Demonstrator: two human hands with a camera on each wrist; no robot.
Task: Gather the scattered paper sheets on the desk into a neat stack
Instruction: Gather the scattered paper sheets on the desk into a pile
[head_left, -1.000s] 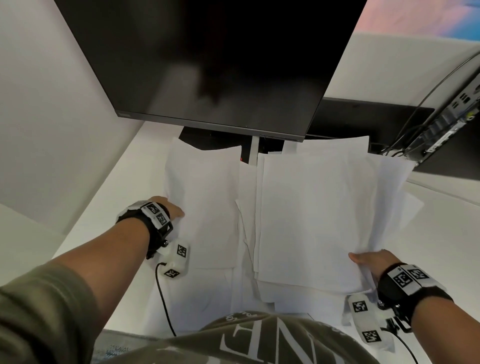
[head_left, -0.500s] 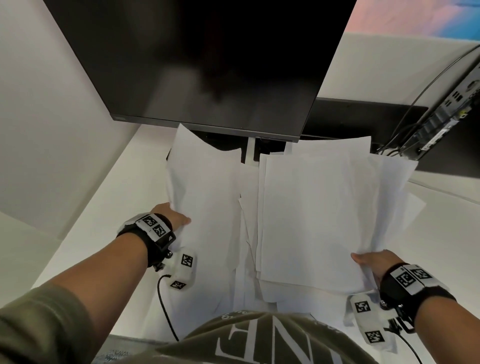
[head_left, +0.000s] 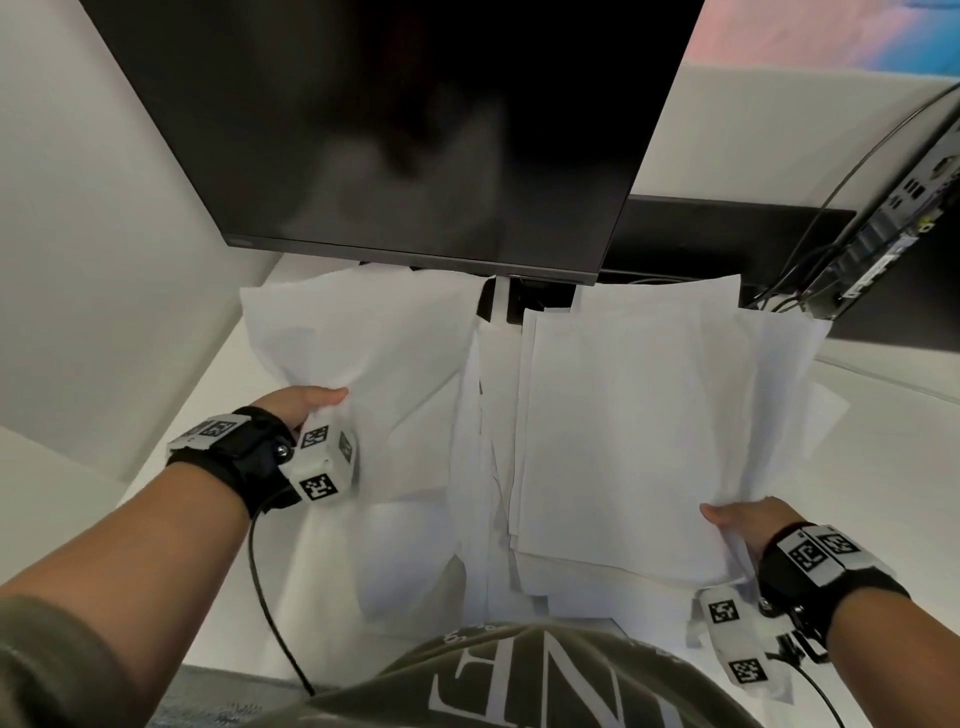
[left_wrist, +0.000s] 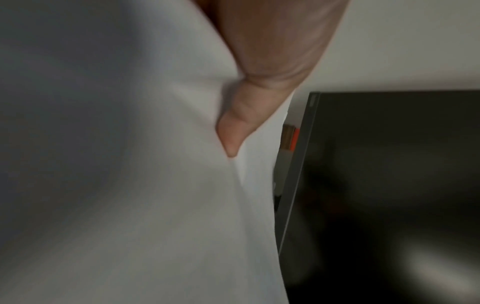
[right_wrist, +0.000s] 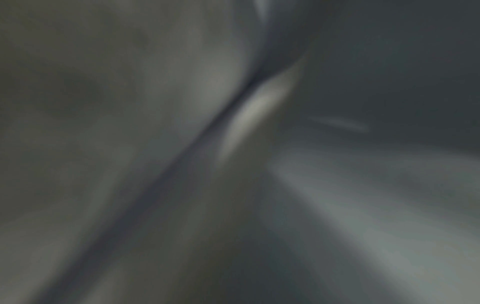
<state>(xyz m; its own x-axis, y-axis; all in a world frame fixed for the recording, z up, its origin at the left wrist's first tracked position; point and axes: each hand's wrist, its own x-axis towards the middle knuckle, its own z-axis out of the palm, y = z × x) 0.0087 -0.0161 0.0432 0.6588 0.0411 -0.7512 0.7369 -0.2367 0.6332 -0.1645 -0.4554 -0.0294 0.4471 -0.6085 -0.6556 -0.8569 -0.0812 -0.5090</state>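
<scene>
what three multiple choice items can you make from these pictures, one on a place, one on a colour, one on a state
1. Where is the monitor?
A. beyond the paper sheets, over their far edges
B. under the sheets
C. at the near desk edge

2. What colour are the sheets?
A. yellow
B. white
C. blue

3. What is the left hand doing?
A. lying flat and free
B. pointing at the screen
C. gripping a sheet so it buckles

Key: 1 A, the dark screen stands behind the sheets. 2 B, all visible sheets are plain white. 3 C, the left wrist view shows the thumb pressed into creased paper.
</scene>
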